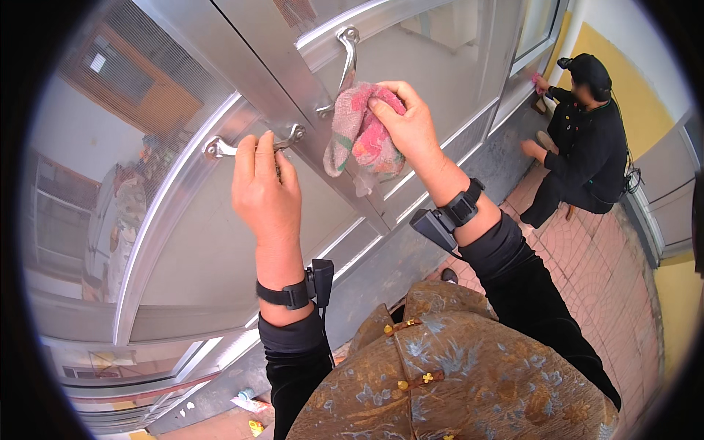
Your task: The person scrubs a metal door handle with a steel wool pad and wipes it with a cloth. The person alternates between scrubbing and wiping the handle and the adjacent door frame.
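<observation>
Looks bright, filled with soft, diffuse light. Glares white along the silvery metal door frame point(224, 51) and glints off the curved chrome door handles point(352, 53). Lays a hazy sheen over the clear glass door pane point(77, 150). Renders the brown floral brocade garment point(469, 367) crisply. Bends straight edges toward the rim, then falls to black corners.

Cloth point(378, 147) partly blocks the right handle point(350, 53); its top is free.

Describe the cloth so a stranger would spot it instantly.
Find the silver-framed double door. By its right-hand handle, the wearer's right hand pinches a crumpled, fuzzy cloth. Its pink and greyish patches set it apart from the shiny metal beside it.
</observation>
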### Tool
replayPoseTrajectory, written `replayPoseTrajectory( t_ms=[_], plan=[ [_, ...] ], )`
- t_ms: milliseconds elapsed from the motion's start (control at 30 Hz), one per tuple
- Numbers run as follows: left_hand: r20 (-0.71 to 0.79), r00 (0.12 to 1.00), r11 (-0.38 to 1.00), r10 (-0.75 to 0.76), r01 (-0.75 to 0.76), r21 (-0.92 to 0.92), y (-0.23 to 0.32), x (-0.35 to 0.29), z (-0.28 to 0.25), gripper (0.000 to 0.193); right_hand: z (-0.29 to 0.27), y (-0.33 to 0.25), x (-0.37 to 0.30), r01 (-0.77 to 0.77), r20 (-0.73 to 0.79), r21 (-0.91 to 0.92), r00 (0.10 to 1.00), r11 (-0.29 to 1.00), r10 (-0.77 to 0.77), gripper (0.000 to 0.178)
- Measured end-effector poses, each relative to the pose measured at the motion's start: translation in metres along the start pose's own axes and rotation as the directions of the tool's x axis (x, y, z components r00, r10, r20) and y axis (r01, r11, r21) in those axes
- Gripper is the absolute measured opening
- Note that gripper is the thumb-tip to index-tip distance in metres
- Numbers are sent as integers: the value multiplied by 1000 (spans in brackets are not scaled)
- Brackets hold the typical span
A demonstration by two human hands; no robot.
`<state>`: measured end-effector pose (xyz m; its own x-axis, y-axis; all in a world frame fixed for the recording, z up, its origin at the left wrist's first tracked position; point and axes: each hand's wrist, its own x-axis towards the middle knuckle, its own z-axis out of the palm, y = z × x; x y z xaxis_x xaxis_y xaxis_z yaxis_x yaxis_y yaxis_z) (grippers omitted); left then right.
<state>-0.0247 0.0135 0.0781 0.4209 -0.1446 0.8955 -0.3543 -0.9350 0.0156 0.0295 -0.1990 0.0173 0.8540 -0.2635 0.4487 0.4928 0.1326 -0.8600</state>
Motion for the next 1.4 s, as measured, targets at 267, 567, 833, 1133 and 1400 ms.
replayPoseTrajectory(
  t_ms=[267, 567, 833, 1133, 1400],
  plan=[
    [-8, 999, 997, 48, -48, -64, -3, 2, -6, 32, 49, 49, -29, 54, 22, -290, 999, 955, -49, 14],
    [-9, 1000, 999, 29, -30, -43, 4, 2, 1, 33, 21, 37, -25, 70, 26, -136, 997, 988, -67, 19],
    [-3, 1000, 999, 22, -22, -39, 9, 3, 0, 32, 30, 39, -18, 317, 149, -346, 948, 883, -282, 39],
    [12, 1000, 999, 19, -19, 38, 11, 6, 0, 32, -4, 58, -28, 118, 269, -244, 962, 962, -50, 37],
    [83, 996, 1000, 17, -17, -9, 71, 16, 5, 33, 1, 18, 5, 117, 141, 80, 982, 990, -127, 36]
  ],
)
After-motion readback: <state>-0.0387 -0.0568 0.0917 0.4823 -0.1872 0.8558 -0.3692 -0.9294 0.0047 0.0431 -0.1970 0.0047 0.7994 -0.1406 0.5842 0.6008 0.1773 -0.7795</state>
